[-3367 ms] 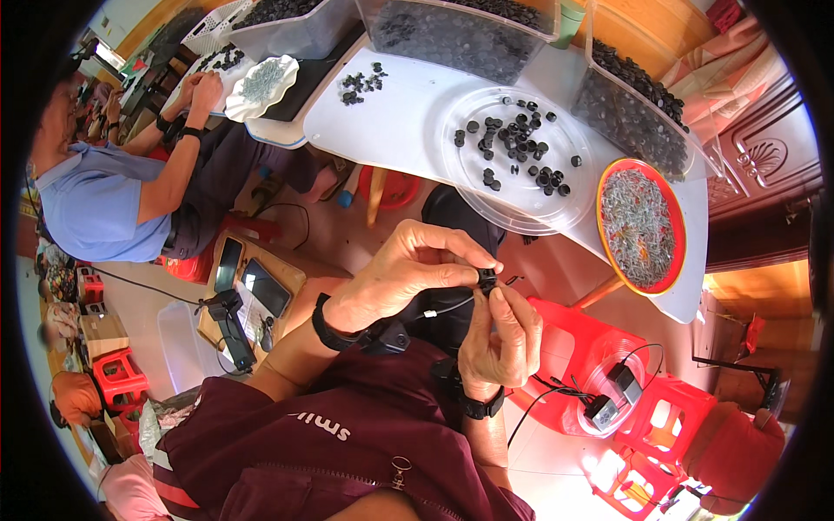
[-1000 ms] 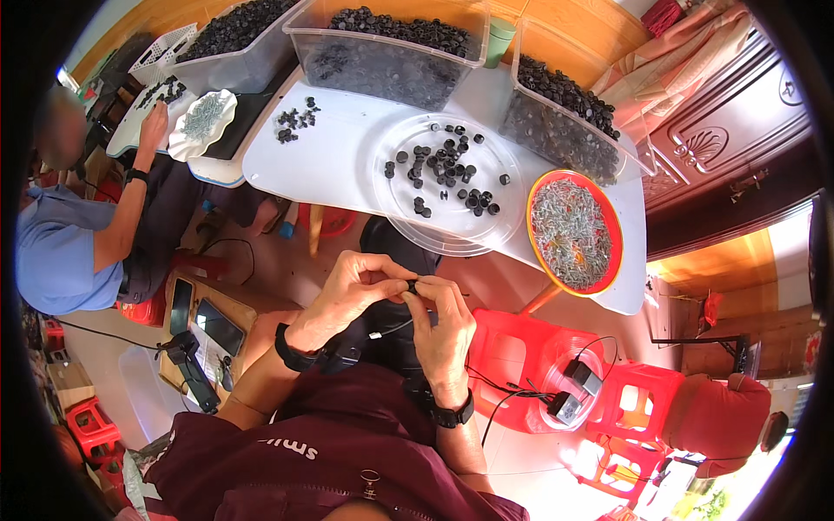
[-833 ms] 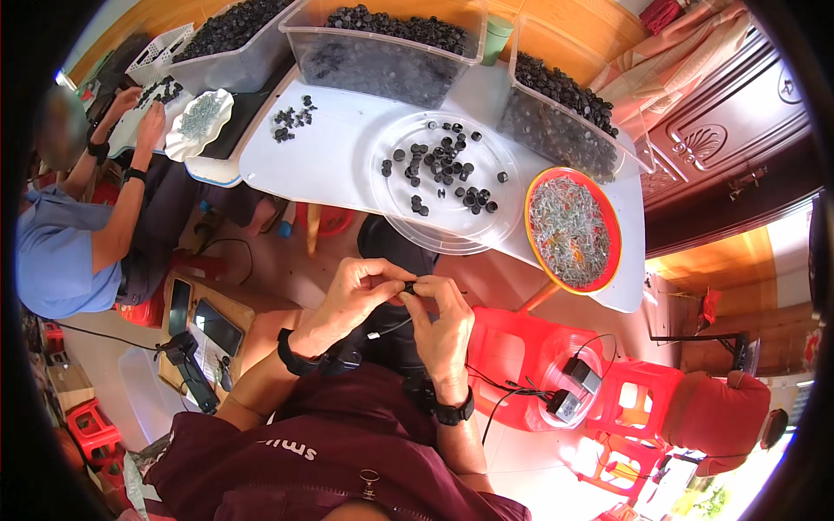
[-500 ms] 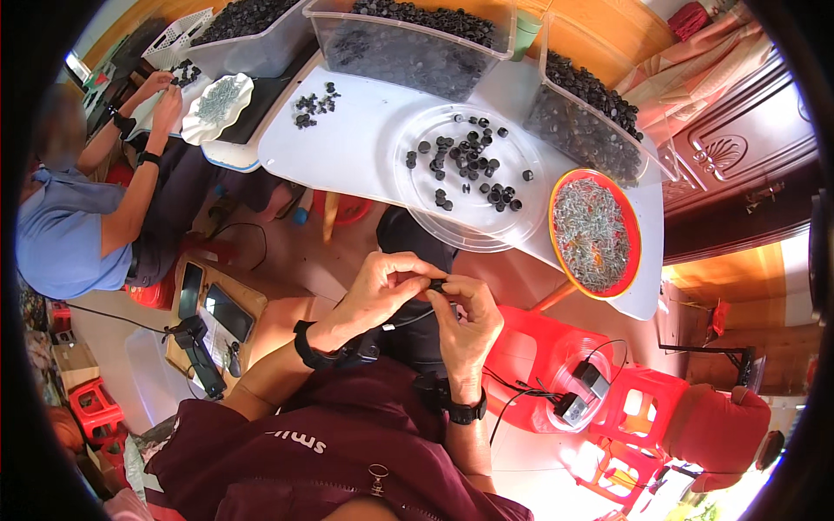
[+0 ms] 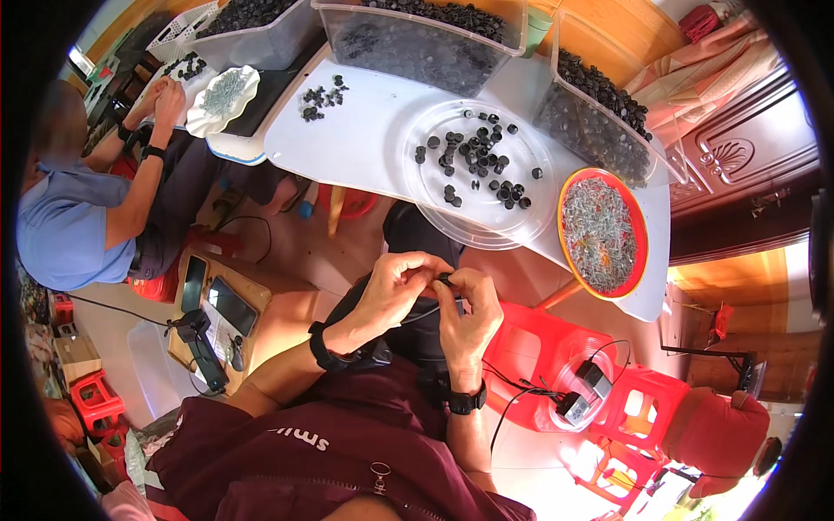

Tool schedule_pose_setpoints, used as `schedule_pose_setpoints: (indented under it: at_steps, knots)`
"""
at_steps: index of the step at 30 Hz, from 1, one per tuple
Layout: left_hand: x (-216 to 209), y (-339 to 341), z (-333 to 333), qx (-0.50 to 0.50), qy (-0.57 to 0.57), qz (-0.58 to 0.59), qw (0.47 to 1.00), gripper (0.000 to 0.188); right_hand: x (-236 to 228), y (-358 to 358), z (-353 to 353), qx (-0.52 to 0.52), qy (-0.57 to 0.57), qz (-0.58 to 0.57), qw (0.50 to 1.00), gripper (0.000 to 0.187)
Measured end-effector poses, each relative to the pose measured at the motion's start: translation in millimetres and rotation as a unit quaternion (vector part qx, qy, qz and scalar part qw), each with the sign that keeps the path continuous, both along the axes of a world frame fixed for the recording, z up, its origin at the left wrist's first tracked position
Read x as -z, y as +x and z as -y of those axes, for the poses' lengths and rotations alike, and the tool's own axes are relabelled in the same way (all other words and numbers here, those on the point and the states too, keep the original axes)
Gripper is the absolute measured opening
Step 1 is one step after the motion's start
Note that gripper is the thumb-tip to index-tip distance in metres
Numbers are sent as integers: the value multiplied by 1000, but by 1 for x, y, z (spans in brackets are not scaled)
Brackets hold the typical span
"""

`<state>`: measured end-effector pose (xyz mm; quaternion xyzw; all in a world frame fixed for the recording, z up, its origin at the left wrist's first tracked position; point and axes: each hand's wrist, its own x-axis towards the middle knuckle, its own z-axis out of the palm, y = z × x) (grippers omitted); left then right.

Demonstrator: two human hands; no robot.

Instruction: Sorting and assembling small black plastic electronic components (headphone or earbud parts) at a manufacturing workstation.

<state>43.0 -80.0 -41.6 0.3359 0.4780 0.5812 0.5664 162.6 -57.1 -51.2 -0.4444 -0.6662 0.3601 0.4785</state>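
Note:
In front of my chest, above my lap, my left hand (image 5: pixel 400 288) and my right hand (image 5: pixel 469 314) meet, with fingers pinched together. Between their fingertips is a small black plastic part (image 5: pixel 446 279), mostly covered by the fingers. Just beyond them, a clear round plastic tray (image 5: pixel 420 193) lies on the white table (image 5: pixel 317 156) with many loose black caps (image 5: pixel 476 154) on it. To its right stands a red bowl with a yellow rim (image 5: pixel 641 234), filled with silvery screws (image 5: pixel 599 230). A smaller cluster of black parts (image 5: pixel 323 98) lies at the table's left.
Clear bins (image 5: pixel 417 56) heaped with black parts line the table's far side. At left a co-worker (image 5: pixel 74 226) handles small parts beside a white scalloped dish (image 5: pixel 201 122). Red stools (image 5: pixel 526 347) with cables and adapters (image 5: pixel 572 406) stand at my right; phones lie on a wooden stool (image 5: pixel 261 300).
My hands stay together on the small black part, with the fingers slightly shifted around it. The whole view has moved a little. The co-worker's hands have come closer together.

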Motion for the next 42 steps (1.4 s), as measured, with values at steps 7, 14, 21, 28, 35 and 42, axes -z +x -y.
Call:
schedule_pose_setpoints:
  at_steps: [7,14,21,28,35,42]
  knots:
    - [1,-2,2,7,-8,10,1000,21,0,-4,2,14,19,11,1000,23]
    - [7,0,2,-2,-6,-20,1000,21,11,-4,-1,8,18,1,1000,25]
    - [11,-1,5,15,11,-93,996,21,10,-3,-2,6,23,22,999,25]
    - [-2,-13,-4,61,-23,3,998,17,-5,0,-3,-17,15,18,1000,27]
    - [8,-22,-4,92,-53,157,982,18,-13,-3,-1,-32,26,25,999,31]
    - [-4,-21,-10,50,-82,121,988,19,-16,2,-9,-17,18,30,999,28]
